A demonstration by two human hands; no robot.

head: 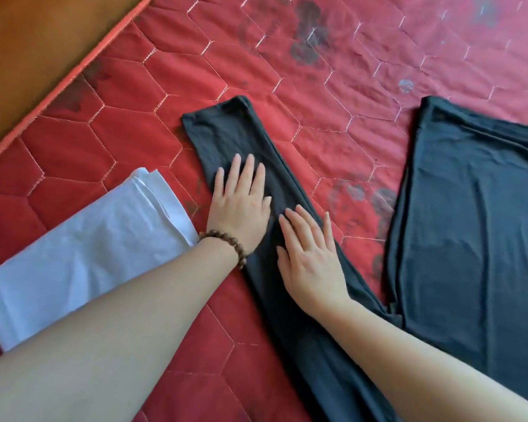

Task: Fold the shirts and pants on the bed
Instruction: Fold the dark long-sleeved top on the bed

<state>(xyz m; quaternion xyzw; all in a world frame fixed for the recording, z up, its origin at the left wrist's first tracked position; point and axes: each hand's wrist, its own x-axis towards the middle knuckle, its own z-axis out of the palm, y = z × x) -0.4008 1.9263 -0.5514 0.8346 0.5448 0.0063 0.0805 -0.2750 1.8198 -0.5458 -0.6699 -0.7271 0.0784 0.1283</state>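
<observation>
Dark grey pants (pixel 457 226) lie spread on the red quilted bed (pixel 128 135), legs apart in a V. The left leg (pixel 226 129) runs from the lower middle up to its hem near the centre. My left hand (pixel 240 199), with a wooden bead bracelet on the wrist, rests flat on that leg, fingers apart. My right hand (pixel 310 254) lies flat on the same leg just below and to the right, fingers spread. Neither hand grips the cloth. A folded white shirt (pixel 83 254) lies to the left, partly under my left forearm.
The mattress edge with orange piping (pixel 64 80) runs diagonally at the upper left, with brown floor (pixel 22 41) beyond it. Dark stains (pixel 308 35) mark the red cover at the top and between the pant legs.
</observation>
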